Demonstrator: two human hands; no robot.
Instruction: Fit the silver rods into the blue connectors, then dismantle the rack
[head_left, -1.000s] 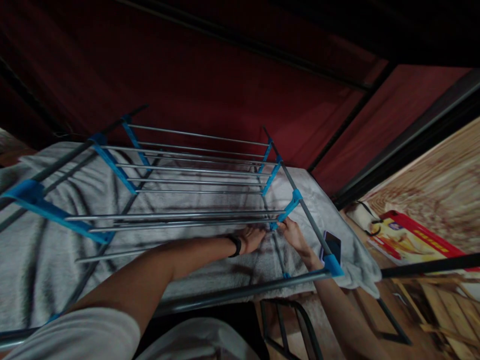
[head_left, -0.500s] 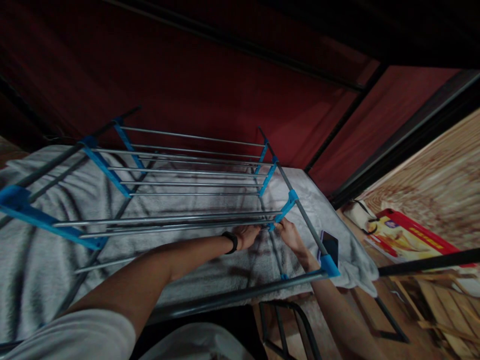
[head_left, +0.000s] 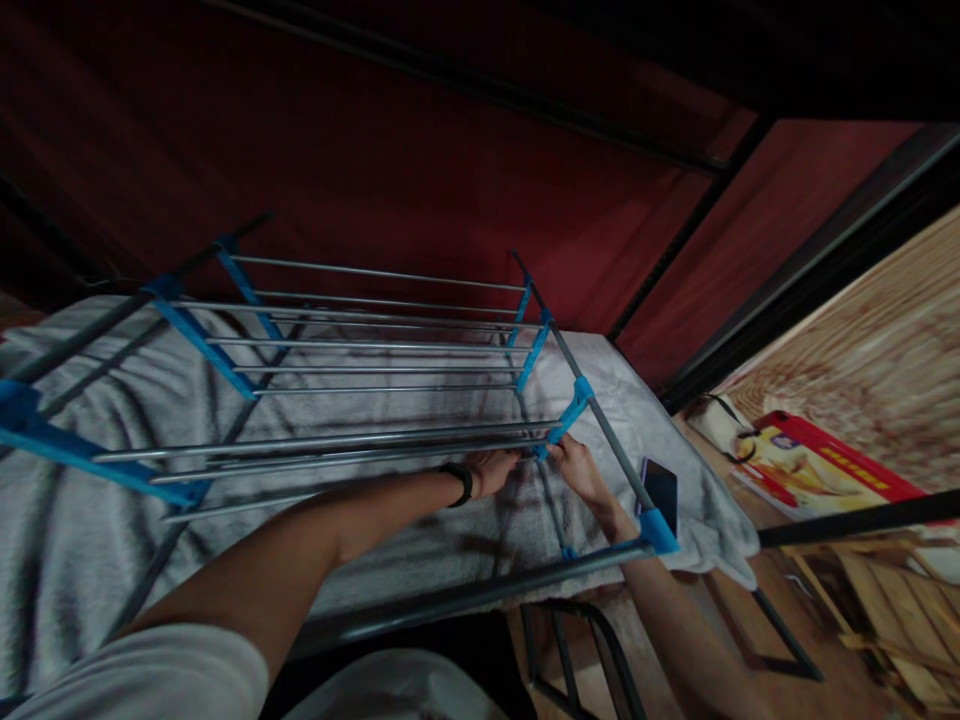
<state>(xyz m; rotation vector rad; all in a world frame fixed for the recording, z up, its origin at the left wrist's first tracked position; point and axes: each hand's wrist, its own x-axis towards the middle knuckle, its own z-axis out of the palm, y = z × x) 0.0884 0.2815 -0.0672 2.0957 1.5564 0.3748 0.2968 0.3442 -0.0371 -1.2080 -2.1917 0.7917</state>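
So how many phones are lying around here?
1. A phone lies on the grey blanket, just beyond the rack's right side rail, right of the right hand. Others may be hidden.

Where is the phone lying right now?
The phone lies on the grey blanket at the right of the head view, just right of the drying rack and beside the right hand.

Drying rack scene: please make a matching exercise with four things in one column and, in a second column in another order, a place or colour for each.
Things:
1. phone
2. wristband
3. rack connectors
4. red package

Descriptions:
A. blue plastic
B. lying on the wooden floor at the right
C. lying on the grey blanket, beside the rack's right rail
D. black, on the left hand's wrist

Pairs: 1-C, 2-D, 3-A, 4-B
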